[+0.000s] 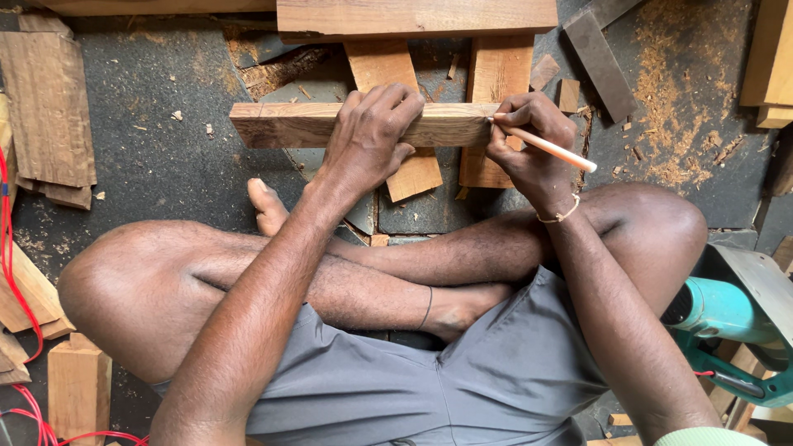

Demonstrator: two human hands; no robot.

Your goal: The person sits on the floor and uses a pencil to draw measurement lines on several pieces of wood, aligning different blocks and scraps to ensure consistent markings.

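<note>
The wooden strip (330,124) at upper centre is pinned flat by the left hand (369,132), a pencil (547,149) pinched in the right hand (529,140) at its end, no mark visible yet

A person sits cross-legged on the floor (165,165). The left hand (369,132) grips a short wooden batten (281,124) lying across two wooden blocks (496,74). The right hand (529,144) holds a pencil (549,149), its tip seemingly touching the batten's right end. A teal power tool (727,318) sits by the right knee, and red cable (12,272) runs along the floor's left edge.
</note>
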